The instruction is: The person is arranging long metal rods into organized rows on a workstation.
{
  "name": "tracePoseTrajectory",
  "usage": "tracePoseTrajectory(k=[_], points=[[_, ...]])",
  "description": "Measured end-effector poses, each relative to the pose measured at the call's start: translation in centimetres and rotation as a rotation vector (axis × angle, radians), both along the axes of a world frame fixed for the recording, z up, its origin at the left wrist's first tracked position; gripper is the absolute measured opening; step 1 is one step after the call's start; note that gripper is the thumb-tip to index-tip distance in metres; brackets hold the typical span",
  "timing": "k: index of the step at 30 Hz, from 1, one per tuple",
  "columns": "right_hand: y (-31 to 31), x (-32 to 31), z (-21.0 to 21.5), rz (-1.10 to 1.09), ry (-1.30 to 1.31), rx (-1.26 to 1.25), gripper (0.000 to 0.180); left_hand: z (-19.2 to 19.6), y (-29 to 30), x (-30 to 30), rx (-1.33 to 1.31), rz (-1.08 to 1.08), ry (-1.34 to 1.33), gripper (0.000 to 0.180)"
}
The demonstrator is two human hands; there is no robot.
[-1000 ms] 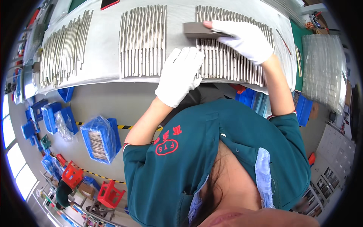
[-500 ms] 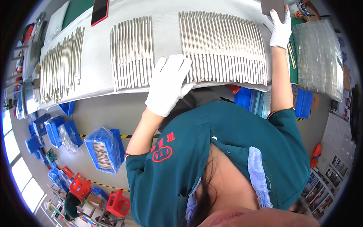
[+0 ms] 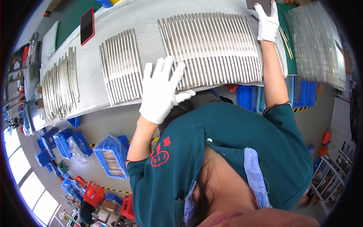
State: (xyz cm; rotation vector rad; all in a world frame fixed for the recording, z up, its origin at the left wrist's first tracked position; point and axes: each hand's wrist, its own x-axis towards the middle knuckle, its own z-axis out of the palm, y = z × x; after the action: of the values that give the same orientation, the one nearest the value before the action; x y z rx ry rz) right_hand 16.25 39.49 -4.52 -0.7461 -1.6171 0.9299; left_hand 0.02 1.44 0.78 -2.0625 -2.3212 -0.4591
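Note:
My left hand (image 3: 160,89), in a white glove, is spread open with its fingers apart over the table's near edge. It lies in the gap between two groups of metal rods, its fingers close to the left end of the large row (image 3: 211,49); whether they touch it I cannot tell. To its left is a smaller row of rods (image 3: 121,66). At the far right, my gloved right hand (image 3: 267,24) grips a dark flat plate (image 3: 253,4), cut off by the picture's top edge. Bare fingertips show out of that glove.
Another uneven group of rods (image 3: 60,85) lies at the table's left end. A red-edged phone (image 3: 87,26) lies at the back. Stacked clear plastic trays (image 3: 315,41) stand on the right. Blue bins (image 3: 304,92) are below the table; a bagged blue crate (image 3: 111,157) stands on the floor.
The whole view has shifted and turned slightly. My left hand's fingers are spread wider, and its thumb sticks out more to the right. My right hand still holds the dark plate.

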Motion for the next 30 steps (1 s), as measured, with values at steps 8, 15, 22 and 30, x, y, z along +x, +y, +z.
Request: tracePoseTrajectory(k=[8,15,22,30], points=[[-0.3,0.0,0.2,-0.059,-0.035,0.064,0.07,-1.5,1.3,1.9,0.039,-0.113,-0.08,0.083],[-1.0,0.0,1.3,-0.113,0.029,-0.06,0.066,-0.7,-1.6,0.2,-0.036,-0.017,0.005,0.085],[-0.4,1.1,0.7,0.577,0.714,-0.488,0.067,-0.8,-3.1,-0.4,-0.068,0.075,-0.004,0.088],[-2.1,1.2,2.8,0.926,1.008,-0.876,0.068,-1.4,-0.2,1.1,0.0,-0.072,-0.038,0.087]])
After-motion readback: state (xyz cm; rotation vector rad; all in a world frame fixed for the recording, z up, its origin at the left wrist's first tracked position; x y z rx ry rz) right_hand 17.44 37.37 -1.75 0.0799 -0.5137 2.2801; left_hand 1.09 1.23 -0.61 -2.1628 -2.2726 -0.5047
